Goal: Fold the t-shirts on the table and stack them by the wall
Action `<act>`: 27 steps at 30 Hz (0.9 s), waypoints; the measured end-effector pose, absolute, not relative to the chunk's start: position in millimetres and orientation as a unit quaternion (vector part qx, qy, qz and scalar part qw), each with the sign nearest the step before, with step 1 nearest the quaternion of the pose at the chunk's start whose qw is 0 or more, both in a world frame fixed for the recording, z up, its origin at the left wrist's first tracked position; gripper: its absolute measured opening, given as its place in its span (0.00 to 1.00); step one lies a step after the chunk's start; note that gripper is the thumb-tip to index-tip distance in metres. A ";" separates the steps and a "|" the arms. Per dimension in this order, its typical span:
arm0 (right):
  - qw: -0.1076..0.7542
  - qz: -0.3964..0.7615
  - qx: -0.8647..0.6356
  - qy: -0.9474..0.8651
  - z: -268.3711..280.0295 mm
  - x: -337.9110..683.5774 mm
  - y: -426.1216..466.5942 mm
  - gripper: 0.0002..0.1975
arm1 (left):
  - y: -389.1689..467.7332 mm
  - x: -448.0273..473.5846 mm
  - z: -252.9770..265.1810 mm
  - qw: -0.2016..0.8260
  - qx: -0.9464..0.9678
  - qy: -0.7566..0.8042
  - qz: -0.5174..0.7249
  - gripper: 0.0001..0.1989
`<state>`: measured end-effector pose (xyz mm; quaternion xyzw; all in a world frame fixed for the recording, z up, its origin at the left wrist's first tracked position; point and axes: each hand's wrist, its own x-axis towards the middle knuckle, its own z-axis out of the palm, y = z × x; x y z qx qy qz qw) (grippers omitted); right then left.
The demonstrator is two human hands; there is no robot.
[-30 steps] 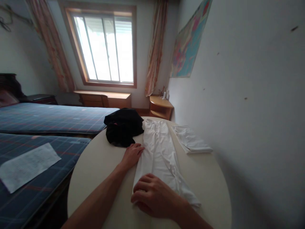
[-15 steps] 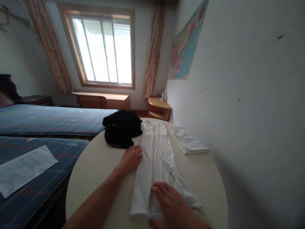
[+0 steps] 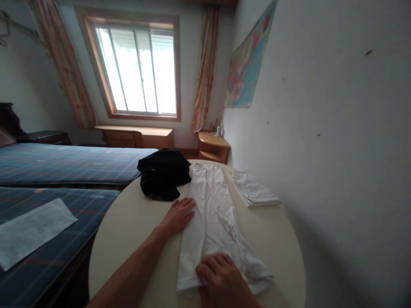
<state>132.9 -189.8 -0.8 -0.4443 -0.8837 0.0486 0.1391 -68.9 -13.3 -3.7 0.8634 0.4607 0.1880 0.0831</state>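
White trousers (image 3: 210, 222) lie lengthwise on a round cream table (image 3: 122, 239), waistband at the far end and legs toward me. The cloth is creased along its right side. My left hand (image 3: 180, 215) rests at their left edge, fingers stretched out over the fabric. Down by the hems, my right hand (image 3: 221, 273) has its fingers curled and closed on the trousers, with the thumb partly hidden low down. Beyond my left hand sits a bunched black garment (image 3: 163, 173). To the right of the waistband lies a folded white garment (image 3: 255, 188).
A white wall (image 3: 337, 171) stands close along the table's right side. Left of the table are mattresses (image 3: 73, 164) with blue plaid covers, and a sheet of paper (image 3: 35, 231) lies on the nearer one. A wooden corner shelf (image 3: 213, 141) stands behind the table.
My right hand has curled its fingers and closed on the trousers near the hems. My left hand has slid slightly right onto the cloth. The view has shifted a little.
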 end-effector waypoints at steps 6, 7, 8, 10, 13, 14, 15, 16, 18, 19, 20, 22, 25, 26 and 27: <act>0.248 -0.120 -0.340 -0.899 10.4 132.5 -192.1 0.08 | -13.5 -69.6 -4.0 0.091 0.863 0.460 0.187 0.23; 0.260 -0.147 -0.307 -0.904 14.1 133.7 -192.3 0.10 | -13.5 -69.7 -4.0 0.088 0.863 0.459 0.190 0.22; 0.258 -0.164 -0.269 -0.913 18.1 135.0 -192.3 0.10 | -13.4 -69.6 -3.7 0.085 0.863 0.458 0.193 0.22; 0.217 -0.157 -0.206 -0.941 26.4 137.4 -191.1 0.06 | -13.7 -68.6 -2.3 0.073 0.864 0.456 0.202 0.21; 0.133 -0.064 -0.193 -0.970 40.7 141.1 -184.0 0.11 | -16.6 -63.5 3.0 0.054 0.869 0.432 0.235 0.19; 0.116 -0.032 -0.214 -0.969 46.5 142.7 -179.4 0.13 | -18.6 -60.6 5.4 0.052 0.872 0.418 0.249 0.19; 0.108 -0.007 -0.244 -0.964 53.0 144.5 -173.3 0.13 | -21.0 -57.2 8.1 0.053 0.877 0.401 0.259 0.19; 0.103 0.011 -0.277 -0.955 60.1 146.6 -165.8 0.12 | -23.8 -53.6 10.8 0.057 0.882 0.387 0.264 0.19; 0.100 0.031 -0.354 -0.929 74.1 151.5 -146.9 0.11 | -29.4 -46.6 16.1 0.067 0.894 0.364 0.253 0.19; 0.097 0.034 -0.392 -0.914 80.1 154.1 -136.4 0.12 | -31.6 -43.7 18.5 0.072 0.901 0.355 0.239 0.19; 0.093 0.035 -0.430 -0.897 84.8 156.4 -125.8 0.12 | -33.2 -41.3 20.5 0.075 0.907 0.348 0.224 0.20; 0.081 0.035 -0.493 -0.866 89.2 159.8 -106.8 0.13 | -34.4 -38.7 22.9 0.076 0.916 0.342 0.197 0.20; 0.066 0.056 -0.528 -0.845 83.3 160.0 -90.3 0.12 | -32.3 -38.2 21.9 0.074 0.918 0.345 0.183 0.20; 0.065 0.070 -0.525 -0.846 79.3 159.1 -88.5 0.12 | -31.0 -38.3 20.6 0.076 0.915 0.348 0.187 0.20; 0.066 0.086 -0.519 -0.848 75.0 158.1 -88.4 0.11 | -29.7 -38.2 19.2 0.079 0.912 0.354 0.194 0.20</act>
